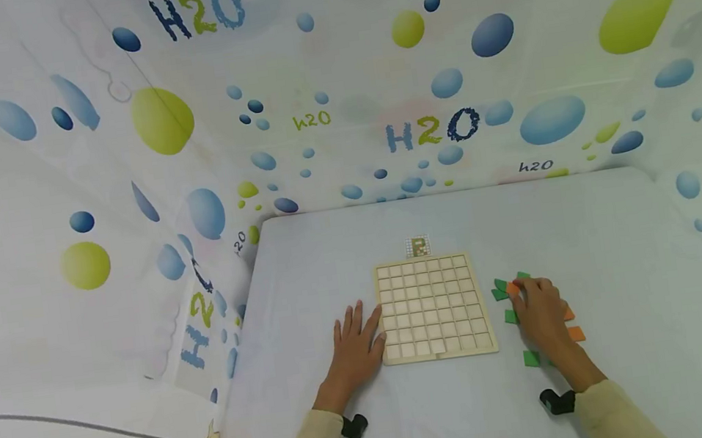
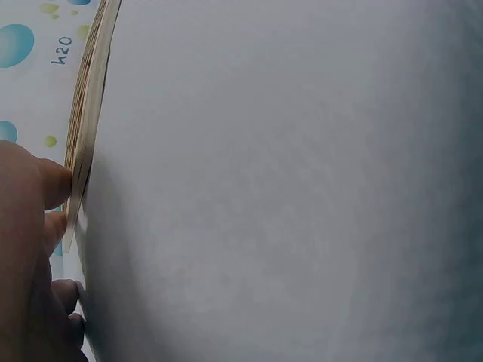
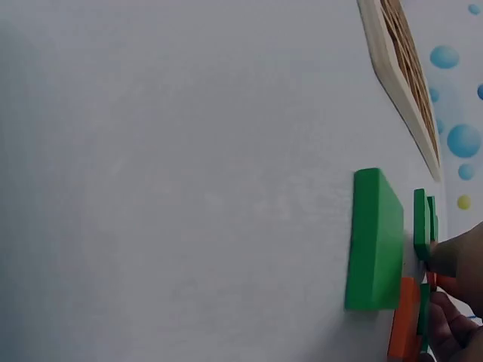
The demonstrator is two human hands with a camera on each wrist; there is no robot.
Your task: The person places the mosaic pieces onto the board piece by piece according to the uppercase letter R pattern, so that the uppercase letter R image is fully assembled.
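One spread left hand (image 1: 350, 354) touches an edge of the board (image 1: 435, 311); across open tabletop (image 1: 501, 243), right hand (image 1: 542, 314) pinches an orange tile (image 1: 511, 289)

White-covered counter (image 1: 311, 268), wooden grid board (image 1: 434, 309) lying flat, small patterned card (image 1: 418, 246) at the board's far edge, green tiles (image 1: 532, 358) and orange tiles (image 1: 577, 333) scattered to its right

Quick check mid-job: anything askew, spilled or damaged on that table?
Nothing looks spilled or damaged. The wooden grid board lies flat, the small pattern card at its far edge. Only the green tiles and orange tiles look untidy, scattered at mixed angles around the right hand; any beneath it I can't judge.
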